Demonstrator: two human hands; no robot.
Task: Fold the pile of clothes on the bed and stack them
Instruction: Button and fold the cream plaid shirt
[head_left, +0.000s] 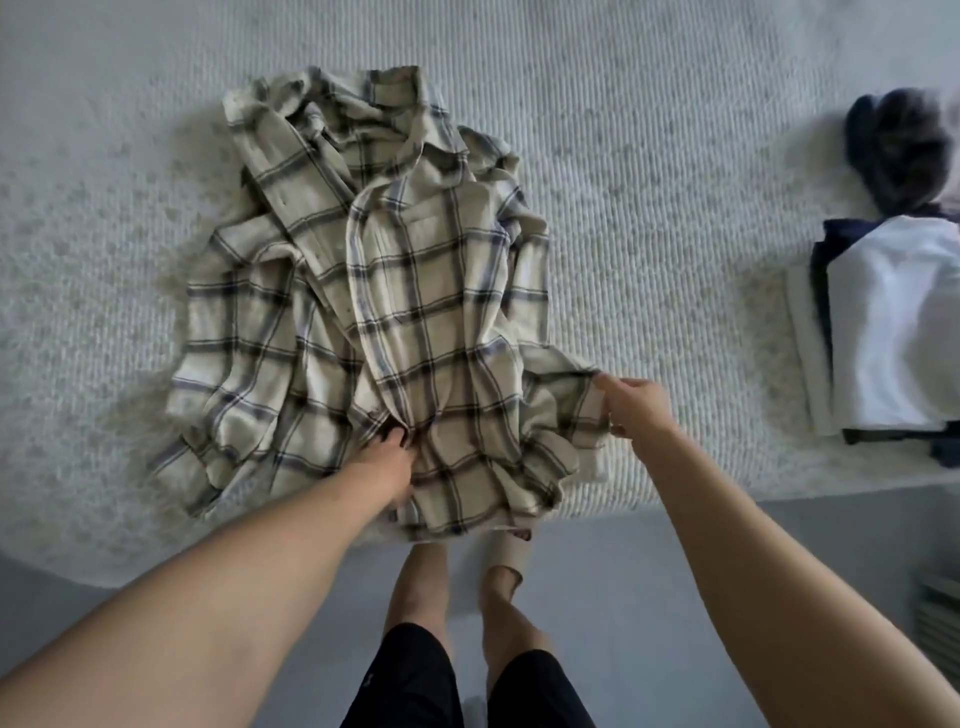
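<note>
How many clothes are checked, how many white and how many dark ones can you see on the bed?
Checked: 1, the crumpled beige plaid shirt
White: 1, the folded white top
Dark: 2, the folded navy garment and the dark loose bundle
Total: 4, though the stack may hide more.

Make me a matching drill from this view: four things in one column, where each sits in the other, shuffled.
Things:
1. plaid shirt
2. left hand
3. right hand
4. folded stack

Places:
A. pinching the shirt's right edge
B. on the bed's far right
C. spread rumpled mid-bed
D. on the shirt's lower middle

Pairs: 1-C, 2-D, 3-A, 4-B
</note>
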